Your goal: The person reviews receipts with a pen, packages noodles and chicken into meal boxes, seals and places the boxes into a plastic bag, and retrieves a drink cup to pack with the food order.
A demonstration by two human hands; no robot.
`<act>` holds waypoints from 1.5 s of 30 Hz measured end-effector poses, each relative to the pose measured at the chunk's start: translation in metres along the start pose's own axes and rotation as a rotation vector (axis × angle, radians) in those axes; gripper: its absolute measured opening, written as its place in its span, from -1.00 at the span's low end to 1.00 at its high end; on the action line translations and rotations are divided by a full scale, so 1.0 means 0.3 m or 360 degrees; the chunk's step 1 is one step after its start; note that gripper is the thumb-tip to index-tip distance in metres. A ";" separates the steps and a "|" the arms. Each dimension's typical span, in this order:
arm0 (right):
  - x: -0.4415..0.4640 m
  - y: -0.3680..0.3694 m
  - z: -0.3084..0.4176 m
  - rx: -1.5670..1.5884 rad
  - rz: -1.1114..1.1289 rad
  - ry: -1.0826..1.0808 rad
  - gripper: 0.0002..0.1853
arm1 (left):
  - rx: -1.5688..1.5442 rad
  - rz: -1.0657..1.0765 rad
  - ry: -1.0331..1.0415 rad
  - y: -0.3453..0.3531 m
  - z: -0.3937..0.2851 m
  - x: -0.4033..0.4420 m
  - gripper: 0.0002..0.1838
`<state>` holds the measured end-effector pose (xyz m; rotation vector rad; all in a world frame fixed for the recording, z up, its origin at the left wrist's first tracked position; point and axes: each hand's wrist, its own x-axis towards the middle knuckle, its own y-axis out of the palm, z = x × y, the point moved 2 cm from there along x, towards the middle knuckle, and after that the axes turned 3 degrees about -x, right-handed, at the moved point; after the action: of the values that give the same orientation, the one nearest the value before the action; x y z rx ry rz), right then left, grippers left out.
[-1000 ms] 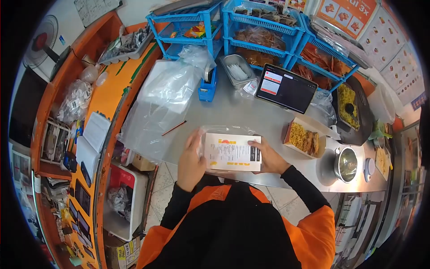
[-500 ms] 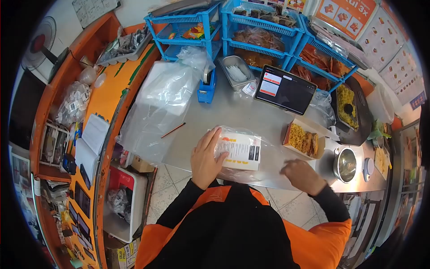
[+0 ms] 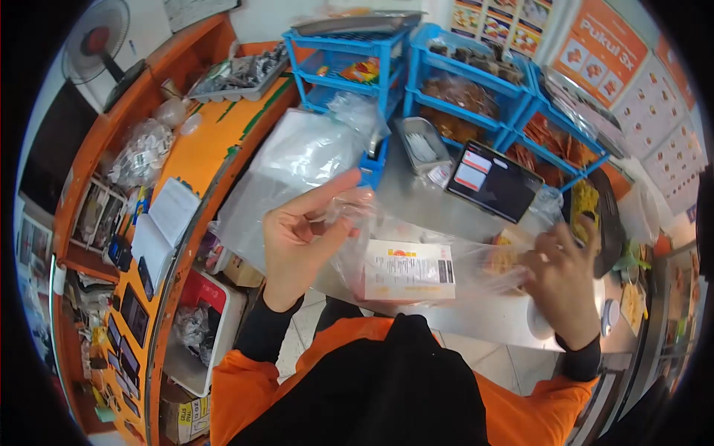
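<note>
A white box with a printed label (image 3: pixel 409 270) lies inside a clear plastic bag (image 3: pixel 476 262) on the metal table. My left hand (image 3: pixel 301 241) is raised at the box's upper left, its thumb and fingers pinched on the bag's plastic. To the right of the box, my right hand (image 3: pixel 563 279) holds the stretched other side of the bag, somewhat blurred. Behind that hand, an open food box (image 3: pixel 509 249) with yellow contents is partly hidden by hand and plastic.
A tablet (image 3: pixel 494 181) and a metal tray (image 3: pixel 424 145) stand at the back, before blue racks (image 3: pixel 476 89). Large plastic bags (image 3: pixel 297 152) lie at the back left beside a blue tape dispenser (image 3: pixel 374 165). An orange shelf counter (image 3: pixel 195 152) borders the left.
The bag's two sides have been taken hold of and spread outward. My left hand has lifted off the box, and my right has moved right and up. The view has shifted.
</note>
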<state>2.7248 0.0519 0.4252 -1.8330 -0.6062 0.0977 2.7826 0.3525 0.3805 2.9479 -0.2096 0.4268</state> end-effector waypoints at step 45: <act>1.433 0.990 0.434 0.0364 -0.0241 0.1113 -0.85 | 0.0470 0.0730 0.0490 -0.657 0.957 1.041 -0.75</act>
<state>3.1548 0.2924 0.2078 -1.4613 -0.2203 -0.5352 3.1882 0.4596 0.1734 3.0376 -0.8547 1.0419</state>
